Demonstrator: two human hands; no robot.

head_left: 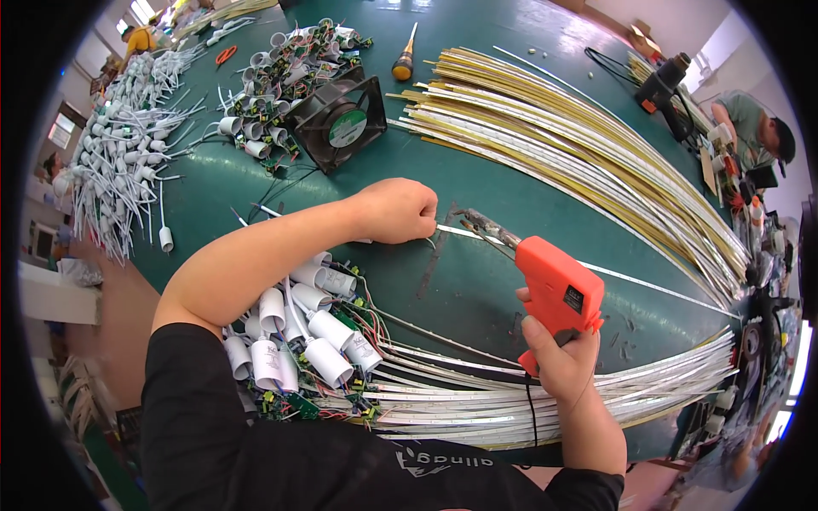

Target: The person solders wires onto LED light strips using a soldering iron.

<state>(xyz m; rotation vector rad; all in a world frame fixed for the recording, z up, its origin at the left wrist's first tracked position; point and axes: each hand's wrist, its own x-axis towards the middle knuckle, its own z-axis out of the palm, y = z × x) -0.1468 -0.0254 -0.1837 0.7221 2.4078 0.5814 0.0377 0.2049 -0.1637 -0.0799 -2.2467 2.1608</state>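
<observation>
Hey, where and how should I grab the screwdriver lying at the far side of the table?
Probably by its yellow-and-black handle, coming from your side: that thick end faces you, while the thin shaft points away.

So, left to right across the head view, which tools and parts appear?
Pile of white cabled caps, orange-handled tool, black square fan, yellow-and-black screwdriver, red pistol-shaped tool in the right hand, black pistol-shaped tool.

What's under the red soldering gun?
A white strip shows on both sides of the red soldering gun, with green table around. Whatever lies directly beneath the gun's body is covered; can't tell.
</observation>
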